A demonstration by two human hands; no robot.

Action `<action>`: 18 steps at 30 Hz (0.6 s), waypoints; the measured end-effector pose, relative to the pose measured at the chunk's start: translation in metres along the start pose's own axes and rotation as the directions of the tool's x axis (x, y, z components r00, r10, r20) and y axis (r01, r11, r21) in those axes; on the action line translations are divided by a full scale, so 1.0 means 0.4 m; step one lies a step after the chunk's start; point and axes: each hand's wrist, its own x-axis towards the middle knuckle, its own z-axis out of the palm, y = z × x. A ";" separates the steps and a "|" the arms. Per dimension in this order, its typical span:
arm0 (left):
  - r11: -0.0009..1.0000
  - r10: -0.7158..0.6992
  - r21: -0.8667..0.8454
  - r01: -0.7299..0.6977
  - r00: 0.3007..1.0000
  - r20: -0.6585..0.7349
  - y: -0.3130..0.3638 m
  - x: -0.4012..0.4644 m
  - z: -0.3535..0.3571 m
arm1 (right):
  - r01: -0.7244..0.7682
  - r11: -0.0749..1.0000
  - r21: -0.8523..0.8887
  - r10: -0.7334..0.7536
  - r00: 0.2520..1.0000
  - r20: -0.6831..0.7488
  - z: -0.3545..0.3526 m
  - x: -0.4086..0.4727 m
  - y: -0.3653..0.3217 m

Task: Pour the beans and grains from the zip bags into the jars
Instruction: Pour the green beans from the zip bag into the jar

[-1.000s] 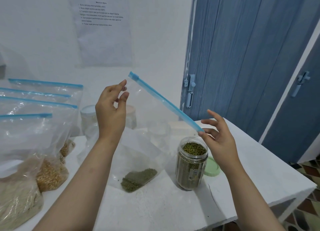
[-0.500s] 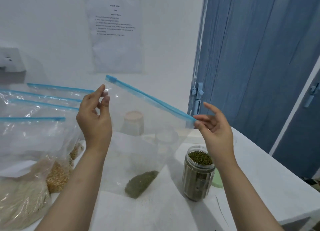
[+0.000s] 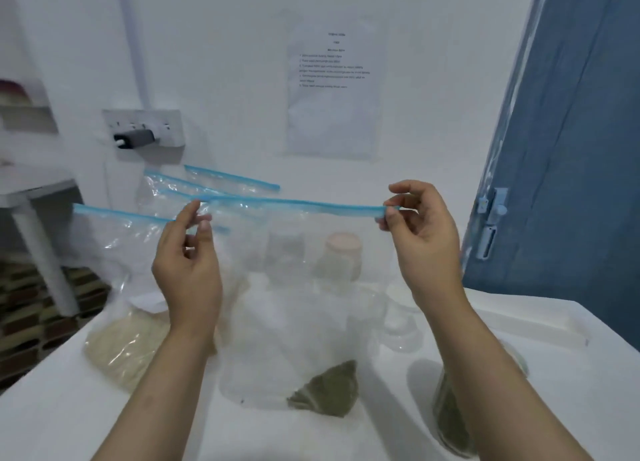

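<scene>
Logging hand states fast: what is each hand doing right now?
Left hand: pinching the zip bag at its blue strip's left end.
Right hand: pinching the strip's right end.

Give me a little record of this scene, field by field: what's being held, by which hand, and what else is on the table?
held item: zip bag, nearly empty, a few green beans in its bottom corner
left hand: pinches the bag's blue zip strip at the left end
right hand: pinches the right end
strip: about level
jar: holds green beans, partly hidden by the right arm
other bags: stand at left, with pale grain
surface: white table
</scene>
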 end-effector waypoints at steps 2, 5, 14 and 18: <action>1.000 -0.006 0.018 0.007 0.999 -0.052 -0.003 0.025 -0.057 | -0.002 0.999 0.043 0.001 1.000 0.024 0.056 0.009 -0.005; 0.998 -0.005 0.067 0.011 0.996 -0.086 -0.010 0.081 -0.142 | -0.027 0.995 0.097 0.021 0.998 0.058 0.156 0.031 0.005; 0.964 -0.088 0.246 0.097 0.995 -0.048 -0.131 0.261 -0.263 | -0.154 0.987 0.046 0.149 0.984 0.095 0.478 0.111 0.171; 0.938 -0.131 0.319 0.134 0.991 -0.031 -0.177 0.287 -0.257 | -0.178 0.984 -0.031 0.179 0.982 0.064 0.570 0.114 0.249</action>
